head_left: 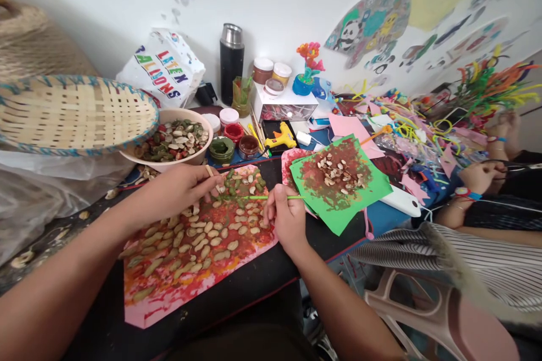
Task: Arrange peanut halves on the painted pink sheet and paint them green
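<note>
My right hand (pixel 288 219) is closed around a thin green paintbrush (pixel 256 197), its tip pointing left over green-painted peanut shells (pixel 232 181). Across from it, my left hand (pixel 197 185) has its fingers pinched together at the top of a pink sheet (pixel 138 316) smeared with red, orange and brown paint. A small pale piece shows at those fingers, too small to name. Plain tan peanut shells (pixel 207 231) are spread over much of the sheet. Open jars of green paint (pixel 222 149), red paint (pixel 234 131) and brown paint (pixel 249 146) stand just beyond.
A pink bowl (pixel 169 164) of shells stands behind my left hand, beside a woven basket (pixel 76 113). To the right lies a green sheet (pixel 339 220) with shells on it. A yellow glue gun (pixel 283 136) and a black flask (pixel 232 62) are behind. Another person's hands (pixel 480 177) rest at far right.
</note>
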The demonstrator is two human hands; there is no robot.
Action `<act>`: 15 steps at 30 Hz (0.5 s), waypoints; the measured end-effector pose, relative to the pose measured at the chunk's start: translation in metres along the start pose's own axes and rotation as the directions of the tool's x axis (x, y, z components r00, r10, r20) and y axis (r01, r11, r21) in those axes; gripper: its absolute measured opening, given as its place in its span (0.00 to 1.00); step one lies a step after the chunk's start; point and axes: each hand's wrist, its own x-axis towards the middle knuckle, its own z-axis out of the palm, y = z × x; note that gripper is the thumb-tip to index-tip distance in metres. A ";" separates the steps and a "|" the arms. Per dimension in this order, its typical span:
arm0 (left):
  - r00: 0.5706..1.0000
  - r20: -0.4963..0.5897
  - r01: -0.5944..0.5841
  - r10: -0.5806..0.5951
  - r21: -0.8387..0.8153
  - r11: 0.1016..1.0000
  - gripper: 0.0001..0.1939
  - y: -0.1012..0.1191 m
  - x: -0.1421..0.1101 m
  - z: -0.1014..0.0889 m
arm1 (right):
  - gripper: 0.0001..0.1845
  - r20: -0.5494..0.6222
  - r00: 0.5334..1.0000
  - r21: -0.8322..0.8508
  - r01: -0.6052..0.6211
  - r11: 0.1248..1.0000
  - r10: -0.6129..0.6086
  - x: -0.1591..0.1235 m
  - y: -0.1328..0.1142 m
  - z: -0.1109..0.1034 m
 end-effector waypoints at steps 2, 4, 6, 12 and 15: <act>1.000 -0.017 -0.005 0.005 0.008 1.000 0.46 -0.002 0.001 0.001 | 0.45 -0.004 1.000 -0.013 -0.005 1.000 0.005 0.000 0.000 -0.001; 1.000 -0.024 -0.009 0.009 0.024 1.000 0.46 -0.003 0.001 0.002 | 0.45 -0.018 1.000 -0.021 -0.009 1.000 0.009 0.000 -0.001 -0.003; 1.000 -0.018 -0.005 0.005 0.035 0.999 0.47 -0.004 0.002 0.002 | 0.44 -0.024 1.000 -0.016 -0.010 1.000 0.009 -0.001 -0.001 -0.002; 0.999 -0.029 -0.012 0.013 0.043 0.999 0.49 -0.005 0.002 0.002 | 0.45 0.029 1.000 -0.003 -0.008 1.000 0.008 -0.003 0.002 0.004; 1.000 -0.019 -0.016 0.016 0.043 0.999 0.48 -0.006 0.003 0.002 | 0.44 0.008 1.000 -0.029 0.005 1.000 -0.005 -0.004 0.001 0.000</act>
